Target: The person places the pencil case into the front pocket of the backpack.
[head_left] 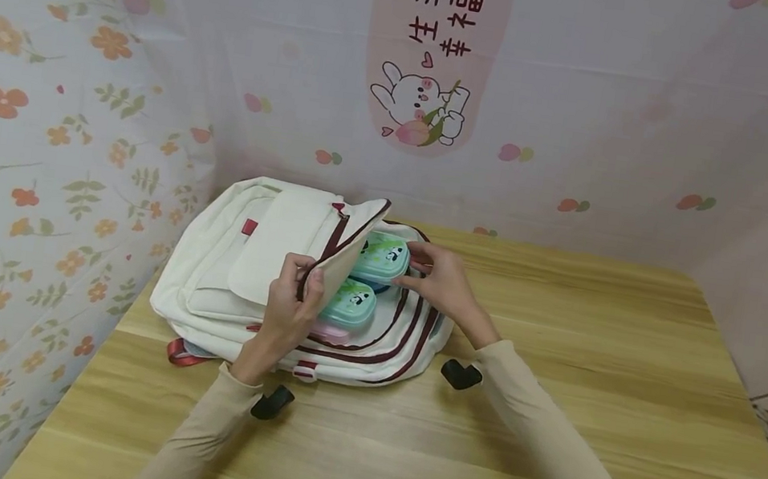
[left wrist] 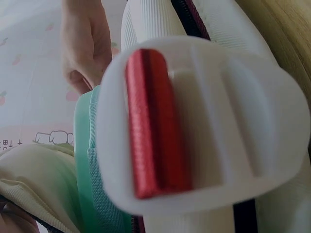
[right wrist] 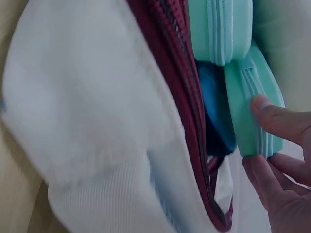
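A white backpack (head_left: 257,263) with dark red zips lies on the table, its front pocket unzipped. My left hand (head_left: 294,304) grips the edge of the pocket's flap (head_left: 345,255) and holds it up. Inside the opening are two mint-green zip cases with panda prints. My right hand (head_left: 444,280) pinches the end of the farther case (head_left: 385,256) between thumb and fingers, as the right wrist view also shows. The nearer case (head_left: 349,305) lies beside it, over something pink (head_left: 331,330). A dark blue item (right wrist: 214,109) sits beneath the cases.
The wooden table (head_left: 549,423) extends to the right and front of the backpack. Printed cloth (head_left: 293,41) hangs behind and to the left. A white plastic buckle (left wrist: 209,121) with a red strap fills much of the left wrist view.
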Demonstrator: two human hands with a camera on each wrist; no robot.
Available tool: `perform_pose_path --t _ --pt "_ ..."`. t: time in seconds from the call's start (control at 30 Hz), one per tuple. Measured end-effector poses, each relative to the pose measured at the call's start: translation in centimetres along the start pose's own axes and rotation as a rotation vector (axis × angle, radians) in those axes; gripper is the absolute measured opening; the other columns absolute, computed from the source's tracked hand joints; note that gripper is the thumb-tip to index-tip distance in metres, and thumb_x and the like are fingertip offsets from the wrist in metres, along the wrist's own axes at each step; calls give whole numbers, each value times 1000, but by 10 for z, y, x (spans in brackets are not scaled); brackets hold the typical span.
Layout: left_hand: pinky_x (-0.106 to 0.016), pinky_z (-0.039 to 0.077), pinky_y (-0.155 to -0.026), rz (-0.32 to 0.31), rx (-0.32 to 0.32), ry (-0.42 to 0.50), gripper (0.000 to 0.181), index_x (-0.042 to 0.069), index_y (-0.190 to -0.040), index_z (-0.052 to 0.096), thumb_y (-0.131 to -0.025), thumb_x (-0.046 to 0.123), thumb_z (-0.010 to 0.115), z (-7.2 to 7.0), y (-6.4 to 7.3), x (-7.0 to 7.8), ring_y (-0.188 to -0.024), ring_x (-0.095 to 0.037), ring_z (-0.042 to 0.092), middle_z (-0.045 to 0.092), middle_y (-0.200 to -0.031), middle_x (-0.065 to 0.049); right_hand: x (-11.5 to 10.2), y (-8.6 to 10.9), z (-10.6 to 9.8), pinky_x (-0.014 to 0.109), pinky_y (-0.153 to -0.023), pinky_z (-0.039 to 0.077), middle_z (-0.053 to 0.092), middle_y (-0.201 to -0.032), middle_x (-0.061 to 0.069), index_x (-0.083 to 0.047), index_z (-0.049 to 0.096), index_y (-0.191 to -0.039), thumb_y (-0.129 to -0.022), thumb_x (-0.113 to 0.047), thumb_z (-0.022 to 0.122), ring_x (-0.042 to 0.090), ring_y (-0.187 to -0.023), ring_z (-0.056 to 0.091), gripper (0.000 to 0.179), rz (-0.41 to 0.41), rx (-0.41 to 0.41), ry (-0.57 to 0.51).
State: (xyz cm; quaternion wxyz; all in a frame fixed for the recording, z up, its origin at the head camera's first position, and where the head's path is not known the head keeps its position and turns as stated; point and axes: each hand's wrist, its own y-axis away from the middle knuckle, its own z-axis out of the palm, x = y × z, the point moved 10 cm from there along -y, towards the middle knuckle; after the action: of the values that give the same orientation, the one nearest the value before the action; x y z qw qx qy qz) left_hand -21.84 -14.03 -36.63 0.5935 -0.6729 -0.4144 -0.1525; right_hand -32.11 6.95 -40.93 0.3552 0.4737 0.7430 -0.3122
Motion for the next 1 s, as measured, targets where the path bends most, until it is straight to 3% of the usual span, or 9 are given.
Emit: perform_pose_path --t 0.5,0.63,0.8,1.0 --pt "-16 41 -47 8 -13 2 11 -9 -103 51 -94 -4 54 8 2 2 -61 -8 51 64 -70 -18 1 -2 15 42 -102 56 60 -138 23 1 54 -141 -84 -7 82 36 -123 64 64 24 12 9" --pt "-13 46 -53 75 -48 13 13 -8 -103 57 -90 -8 61 13 3 11 -65 -11 57 69 -77 -19 -2 4 15 45 -105 53 59 -139 23 1 52 -143 -89 -5 76 38 -126 61 59 -9 -6 45" --pt "-14 57 -72 208 -77 31 18 -6 -99 69 -83 -12 70 18 5 24 -74 -22 72 75 -87 -17 -2 17 3 45 -106 53 61 -135 26 6 54 -139 -93 2 65 38 -126 60 47 -31 11 57" --pt "-18 59 -80 282 -94 43 21 -4 -98 73 -79 -12 73 23 7 31 -78 -25 73 75 -89 -15 5 36 -20 51 -102 54 63 -130 29 10 55 -135 -95 -1 61 41 -120 62 42 -24 50 47"
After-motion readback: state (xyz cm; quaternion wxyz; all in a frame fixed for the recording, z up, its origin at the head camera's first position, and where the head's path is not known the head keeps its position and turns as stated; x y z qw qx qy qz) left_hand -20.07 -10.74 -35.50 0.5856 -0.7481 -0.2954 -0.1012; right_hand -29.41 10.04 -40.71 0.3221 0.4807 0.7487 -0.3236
